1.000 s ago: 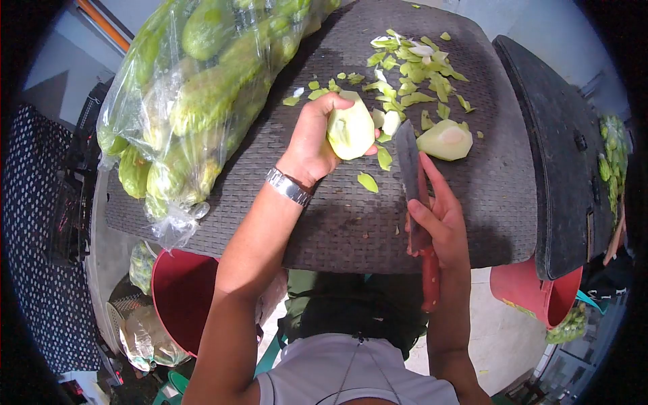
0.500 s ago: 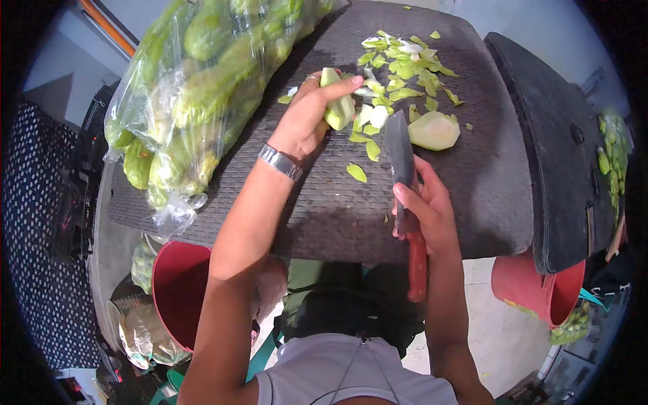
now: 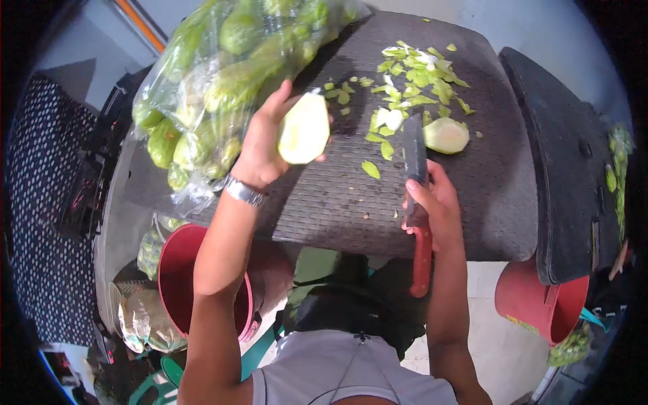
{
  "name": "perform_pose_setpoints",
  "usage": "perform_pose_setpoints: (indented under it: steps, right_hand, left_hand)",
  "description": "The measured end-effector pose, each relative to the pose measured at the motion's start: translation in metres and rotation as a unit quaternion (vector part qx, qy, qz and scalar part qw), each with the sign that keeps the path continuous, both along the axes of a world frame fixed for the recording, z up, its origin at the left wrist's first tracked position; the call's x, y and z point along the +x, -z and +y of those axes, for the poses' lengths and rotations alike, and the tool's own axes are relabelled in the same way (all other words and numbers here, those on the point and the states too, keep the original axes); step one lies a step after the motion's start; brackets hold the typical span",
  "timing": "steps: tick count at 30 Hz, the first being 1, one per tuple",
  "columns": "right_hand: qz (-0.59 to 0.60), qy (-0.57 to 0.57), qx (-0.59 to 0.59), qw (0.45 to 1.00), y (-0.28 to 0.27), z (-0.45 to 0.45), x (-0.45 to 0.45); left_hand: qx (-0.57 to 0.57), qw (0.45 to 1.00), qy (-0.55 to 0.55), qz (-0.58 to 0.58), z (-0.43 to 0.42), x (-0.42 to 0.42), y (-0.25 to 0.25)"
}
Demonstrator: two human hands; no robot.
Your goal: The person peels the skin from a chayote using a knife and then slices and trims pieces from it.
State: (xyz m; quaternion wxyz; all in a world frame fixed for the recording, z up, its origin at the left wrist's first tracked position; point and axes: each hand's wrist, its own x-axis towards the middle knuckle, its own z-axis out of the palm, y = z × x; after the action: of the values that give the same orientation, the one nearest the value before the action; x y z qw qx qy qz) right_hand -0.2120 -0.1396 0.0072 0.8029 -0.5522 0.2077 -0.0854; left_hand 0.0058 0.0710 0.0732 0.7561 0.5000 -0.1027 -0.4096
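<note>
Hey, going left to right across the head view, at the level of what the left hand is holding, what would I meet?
Dotted cloth, big clear bag of green vegetables, left hand, the pale cut piece it holds, knife, peeled piece on the table, black panel.

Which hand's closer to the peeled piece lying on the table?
Right. The right hand, gripping the knife, sits just on the near side of the peeled piece. The left hand, holding another piece, is well off to its left.
</note>
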Motion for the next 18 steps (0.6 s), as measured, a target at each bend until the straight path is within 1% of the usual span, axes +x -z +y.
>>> perform_pose_setpoints:
  steps: [1,2,4,5,7,8,10,12,14,15,16,17,18]
  right_hand:
    - [0.002,0.0,0.001,1.0,-0.001,0.0,0.0]
    - [0.003,0.002,0.003,1.0,-0.001,0.0,0.0]
    - [-0.01,0.0,0.017,1.0,0.0,0.001,0.0]
    - [-0.015,-0.002,0.024,1.0,-0.001,0.001,0.0]
    - [-0.017,0.005,0.027,0.999,-0.003,-0.001,-0.003]
    - [-0.017,0.014,0.025,0.999,-0.003,0.002,-0.002]
    - [-0.018,0.018,0.026,0.999,-0.003,0.004,-0.003]
    - [-0.017,-0.001,0.029,0.999,-0.003,0.002,-0.001]
    - [-0.017,0.008,0.039,0.999,-0.002,0.003,0.001]
    - [-0.021,0.005,0.039,0.999,-0.001,0.002,0.002]
    - [-0.025,-0.001,0.039,0.999,0.001,0.002,0.002]
    - [-0.022,-0.003,0.04,0.999,0.0,0.002,0.002]
    - [-0.019,-0.005,0.04,0.999,-0.001,0.002,0.002]
  left_hand:
    - [-0.016,0.999,-0.009,0.03,0.017,-0.004,0.002]
    - [0.008,1.0,-0.028,0.008,0.035,-0.011,0.0]
    - [-0.014,0.998,-0.052,-0.018,0.072,-0.027,0.006]
    - [0.023,0.995,-0.062,-0.071,0.094,-0.035,0.009]
    - [0.061,0.989,-0.059,-0.123,0.148,-0.05,0.019]
    - [0.065,0.989,-0.046,-0.123,0.179,-0.053,0.026]
    - [0.178,0.978,-0.064,-0.087,0.248,-0.066,0.033]
    - [0.248,0.959,-0.105,-0.084,0.305,-0.082,0.052]
    - [0.322,0.934,-0.142,0.061,0.365,-0.097,0.085]
    - [0.313,0.941,-0.105,0.079,0.386,-0.106,0.104]
    - [0.395,0.917,-0.048,0.012,0.412,-0.113,0.137]
    - [0.472,0.88,0.011,-0.054,0.439,-0.121,0.169]
    - [0.601,0.781,0.064,-0.16,0.459,-0.127,0.21]
